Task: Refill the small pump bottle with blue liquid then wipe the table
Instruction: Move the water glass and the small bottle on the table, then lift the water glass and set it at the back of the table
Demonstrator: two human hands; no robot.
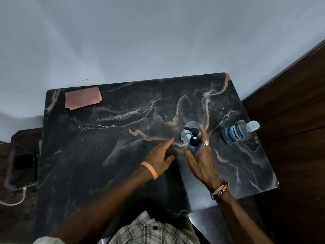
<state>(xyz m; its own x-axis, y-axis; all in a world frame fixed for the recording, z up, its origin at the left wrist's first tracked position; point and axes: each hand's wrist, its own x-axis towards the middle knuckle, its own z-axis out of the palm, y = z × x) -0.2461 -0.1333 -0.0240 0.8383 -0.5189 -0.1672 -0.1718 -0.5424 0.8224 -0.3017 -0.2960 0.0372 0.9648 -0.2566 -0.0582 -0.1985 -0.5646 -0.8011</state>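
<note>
Items, left to right:

1. Dark phone (23, 166) with a white cable (17, 199), on a low brown surface left of the table.
2. Table (105, 155): black marbled top with pale and copper veins, set against a white wall.
3. Pink cloth (82, 99): folded flat on the far left corner of the table.
4. Left hand (161, 154): orange wristband (149, 169) at the wrist. Fingers straight and together, reaching forward low over the middle of the table. Holds nothing; contact with the top cannot be told.
5. Clear glass (189, 136): upright, just behind the pump bottle.
6. Small pump bottle (193, 147): dark blue body, black pump head turned left. Right of the table's middle, tilted slightly, its base hidden by the hand.
7. Right hand (202, 161): grips the bottle's body, thumb on the near left side and fingers round the right. Ring (205, 142) on one finger, bracelets (219, 190) at the wrist.
8. Mouthwash bottle (235, 133): clear, blue label, lying on its side at the table's right edge, capped end over the edge.
9. Brown wooden panel (290, 120): far right
</note>
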